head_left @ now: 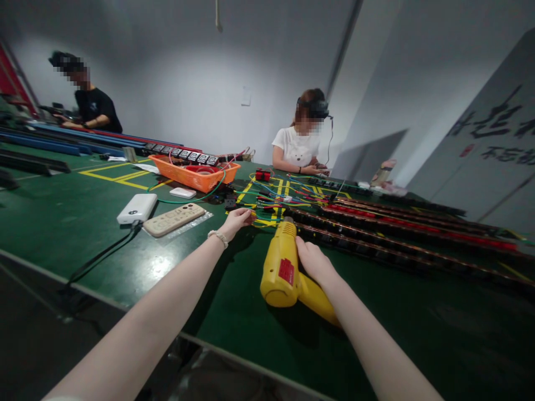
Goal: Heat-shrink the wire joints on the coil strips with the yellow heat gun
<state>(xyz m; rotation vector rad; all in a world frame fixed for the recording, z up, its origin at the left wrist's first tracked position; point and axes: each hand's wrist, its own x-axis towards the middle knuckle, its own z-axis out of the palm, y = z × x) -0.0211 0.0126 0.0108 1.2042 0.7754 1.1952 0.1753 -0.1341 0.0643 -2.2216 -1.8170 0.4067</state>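
Note:
My right hand [314,259] is wrapped around a yellow heat gun [277,270] with a red label. The gun's nozzle points away from me, toward several coloured wires [267,210] on the table. My left hand [237,221] is pinched closed on a yellow wire just left of the nozzle; its exact grip is small and partly hidden by the fingers. Beyond the gun, long black strips with copper-coloured edges [359,231] run off to the right, wires coming from their near ends. A black connector block [230,203] lies just behind my left hand.
An orange basket [196,177] of parts stands behind, left of centre. Nearer are a white power bank [137,209] with a black cable and a beige phone [174,219]. Across the green table [167,273] sits a person in white [298,147]; another person in black [98,108] works far left.

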